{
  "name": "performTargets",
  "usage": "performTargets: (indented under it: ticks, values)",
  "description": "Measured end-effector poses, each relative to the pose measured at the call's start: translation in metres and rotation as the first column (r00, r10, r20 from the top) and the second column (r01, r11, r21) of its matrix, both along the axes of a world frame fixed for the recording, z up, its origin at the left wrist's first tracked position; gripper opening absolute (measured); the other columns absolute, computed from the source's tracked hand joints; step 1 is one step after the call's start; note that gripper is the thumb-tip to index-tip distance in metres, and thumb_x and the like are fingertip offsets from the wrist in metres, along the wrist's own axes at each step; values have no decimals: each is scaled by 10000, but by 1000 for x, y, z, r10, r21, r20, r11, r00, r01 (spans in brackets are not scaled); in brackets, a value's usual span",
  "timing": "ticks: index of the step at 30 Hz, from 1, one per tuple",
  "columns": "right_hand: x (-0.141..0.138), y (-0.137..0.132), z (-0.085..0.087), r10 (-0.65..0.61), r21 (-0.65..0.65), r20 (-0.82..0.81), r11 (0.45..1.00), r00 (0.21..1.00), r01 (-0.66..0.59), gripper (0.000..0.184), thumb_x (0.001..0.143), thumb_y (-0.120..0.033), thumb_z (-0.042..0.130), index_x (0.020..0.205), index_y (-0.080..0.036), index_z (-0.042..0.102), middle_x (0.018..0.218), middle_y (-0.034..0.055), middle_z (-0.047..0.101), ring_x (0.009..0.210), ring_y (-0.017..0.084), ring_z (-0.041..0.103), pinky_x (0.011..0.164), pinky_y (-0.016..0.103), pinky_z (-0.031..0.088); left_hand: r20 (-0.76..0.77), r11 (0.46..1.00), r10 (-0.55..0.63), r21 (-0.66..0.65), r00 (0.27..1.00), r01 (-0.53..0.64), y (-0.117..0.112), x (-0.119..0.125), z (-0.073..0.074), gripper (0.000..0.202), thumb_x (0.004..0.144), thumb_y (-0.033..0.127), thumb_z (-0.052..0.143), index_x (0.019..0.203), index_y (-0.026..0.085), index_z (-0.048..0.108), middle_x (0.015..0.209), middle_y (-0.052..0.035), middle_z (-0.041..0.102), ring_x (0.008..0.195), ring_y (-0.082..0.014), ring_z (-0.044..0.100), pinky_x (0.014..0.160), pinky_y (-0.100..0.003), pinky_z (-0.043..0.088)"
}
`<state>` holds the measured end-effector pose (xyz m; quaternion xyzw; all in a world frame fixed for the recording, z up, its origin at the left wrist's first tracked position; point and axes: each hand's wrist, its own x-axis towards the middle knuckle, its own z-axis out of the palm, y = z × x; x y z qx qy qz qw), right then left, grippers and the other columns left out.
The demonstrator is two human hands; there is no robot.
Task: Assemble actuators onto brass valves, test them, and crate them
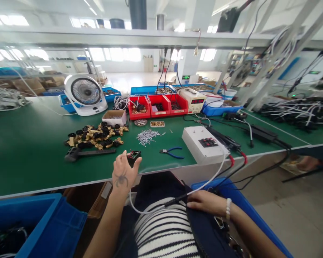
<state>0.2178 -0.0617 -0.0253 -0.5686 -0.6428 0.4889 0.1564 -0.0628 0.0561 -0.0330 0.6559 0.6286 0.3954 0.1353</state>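
My left hand (124,172) grips a small black open housing (134,158) between thumb and fingers, at the front edge of the bench. Coloured wires show inside the housing. A white cable (140,212) runs from below this hand across my lap to a black inline connector (175,201). Beyond the connector, the white cable climbs to a white box with black terminals (204,146). My right hand (208,203) is low over my lap, beside the cable and connector. Its fingers curl together, and what lies under them is hidden. Blue-handled pliers (172,152) lie between housing and white box.
A hammer (88,153) and a pile of brass fittings (97,135) lie left. Behind are small metal pins (148,136), red bins (159,106), a power supply (193,100) and a fan (85,94). Blue crates (40,215) stand below the bench edge.
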Motion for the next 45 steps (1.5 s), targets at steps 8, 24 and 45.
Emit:
performTargets:
  ticks: [8, 24, 45]
  values:
    - [69, 70, 84, -255, 451, 47, 868, 966, 208, 500, 829, -604, 601, 984, -144, 721, 917, 108, 725, 864, 235, 666, 823, 362, 532, 183, 995, -65, -67, 981, 79, 24, 5, -21, 567, 781, 501, 629, 1211, 136, 569, 1175, -177, 623, 1144, -368, 597, 1021, -557, 461]
    - [118, 192, 52, -562, 578, 69, 696, 824, 427, 432, 840, -549, 658, 658, -161, 714, 785, 88, 753, 830, 221, 691, 847, 315, 525, 310, 691, -723, 310, 617, 653, -84, 6, 61, 652, 821, 292, 786, 1390, 319, 468, 1330, -11, 536, 1263, -164, 496, 1106, -264, 392]
    - [116, 192, 49, -577, 564, 41, 688, 816, 458, 513, 847, -623, 634, 644, -157, 706, 783, 98, 749, 842, 225, 699, 870, 317, 535, 182, 656, -748, 347, 638, 670, -99, 6, 68, 671, 827, 310, 782, 1409, 297, 450, 1346, -41, 554, 1293, -203, 510, 1104, -315, 451]
